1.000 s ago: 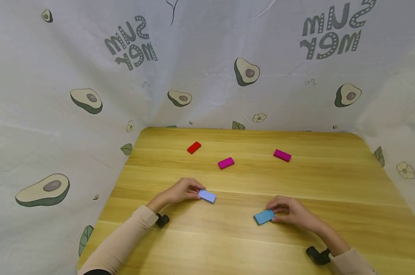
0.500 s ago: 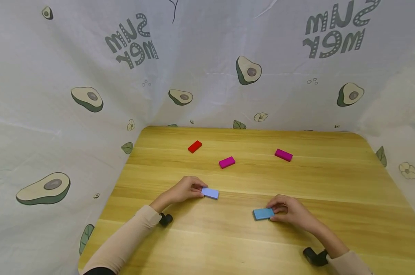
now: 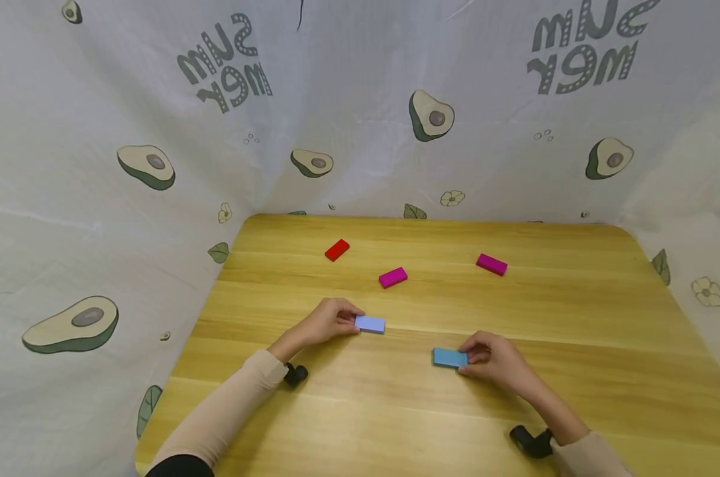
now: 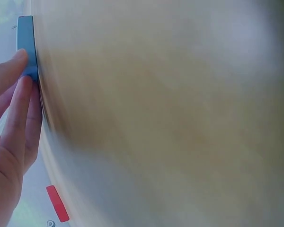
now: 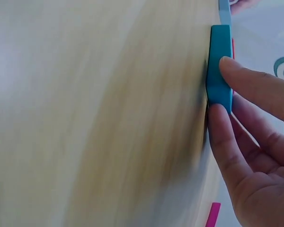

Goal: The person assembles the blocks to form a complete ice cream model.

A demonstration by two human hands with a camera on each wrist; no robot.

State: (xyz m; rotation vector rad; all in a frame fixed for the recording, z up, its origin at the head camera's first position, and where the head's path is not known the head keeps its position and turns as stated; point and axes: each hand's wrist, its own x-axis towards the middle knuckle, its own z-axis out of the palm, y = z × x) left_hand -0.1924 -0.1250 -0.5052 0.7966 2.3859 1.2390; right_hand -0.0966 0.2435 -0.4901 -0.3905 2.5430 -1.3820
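Observation:
In the head view, my left hand (image 3: 326, 320) pinches the left end of a light purple block (image 3: 370, 324) between thumb and fingers. To its right and a little nearer me, my right hand (image 3: 498, 362) pinches the right end of a blue block (image 3: 450, 358). The two blocks are apart, their free ends facing each other. The left wrist view shows thumb and fingers on a block (image 4: 26, 42) that looks blue there. In the right wrist view the thumb and fingers grip the teal-looking block (image 5: 220, 71).
On the wooden table (image 3: 348, 424) farther back lie a red block (image 3: 337, 250) at the left, a magenta block (image 3: 393, 277) near the middle and another magenta block (image 3: 491, 264) at the right. A white cloth (image 3: 360, 79) with avocado prints hangs behind the table.
My left hand has moved right and slightly away from me with the purple block. The right hand has shifted left and away, and the blue block has turned so its free end points more squarely left.

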